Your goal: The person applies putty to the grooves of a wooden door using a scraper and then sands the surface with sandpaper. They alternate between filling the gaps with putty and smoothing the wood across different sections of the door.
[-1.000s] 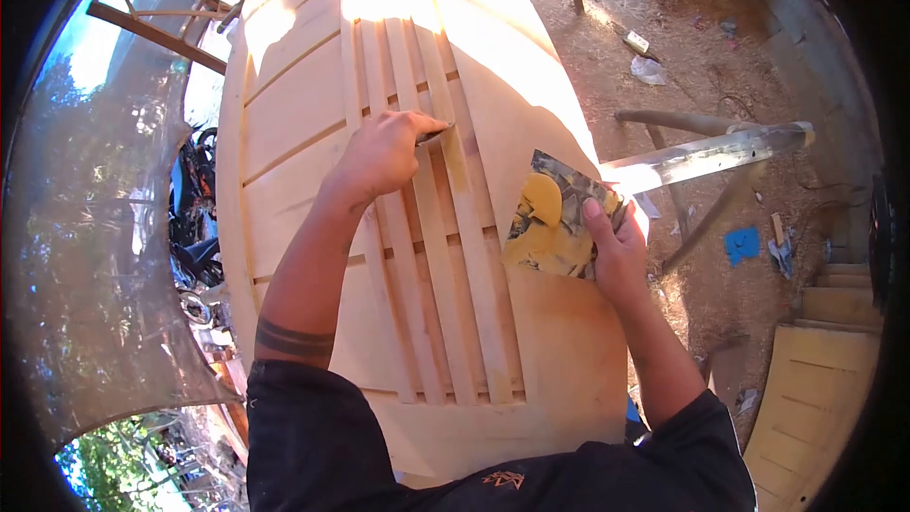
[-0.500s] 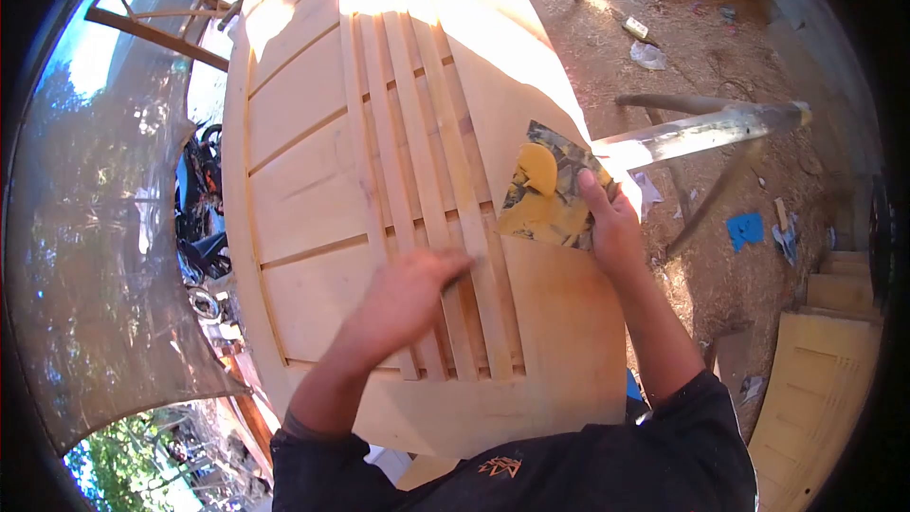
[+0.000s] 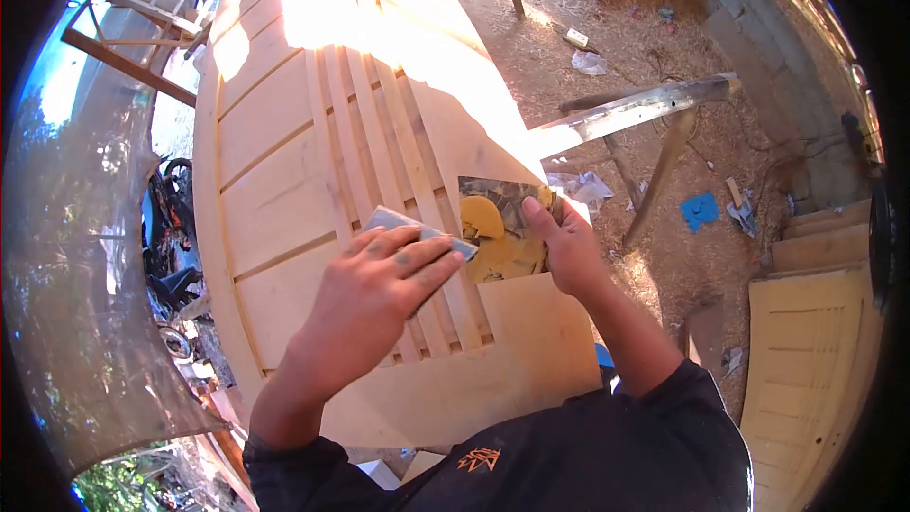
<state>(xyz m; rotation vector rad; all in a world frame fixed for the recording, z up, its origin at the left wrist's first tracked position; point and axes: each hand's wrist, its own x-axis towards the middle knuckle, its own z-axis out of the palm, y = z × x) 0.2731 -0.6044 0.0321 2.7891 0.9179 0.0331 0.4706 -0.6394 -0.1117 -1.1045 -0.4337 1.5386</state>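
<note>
A pale wooden door point(image 3: 275, 199) with grooves and long raised strips lies flat in front of me. My right hand point(image 3: 573, 251) grips the right edge of a smeared, dark-patterned square sheet point(image 3: 517, 261), its thumb on top. On that sheet sits a mound of yellow putty point(image 3: 482, 218), with more spread thinly around it. In my left hand point(image 3: 379, 270) is a flat grey putty scraper point(image 3: 393, 220), fingers laid along its upper face. One corner of the scraper comes right up to the sheet's left side, close to the putty.
A wooden trestle beam point(image 3: 635, 114) juts out to the right of the door. Another panelled door point(image 3: 806, 360) leans at lower right, near concrete blocks point(image 3: 825, 242). Litter and a blue scrap point(image 3: 700, 211) lie on the dirt floor. Netting point(image 3: 95, 275) hangs at left.
My left hand has turned palm down and moved up to the sheet, bringing the scraper into clear view. The sheet has come lower and left in view, as the whole view shifted.
</note>
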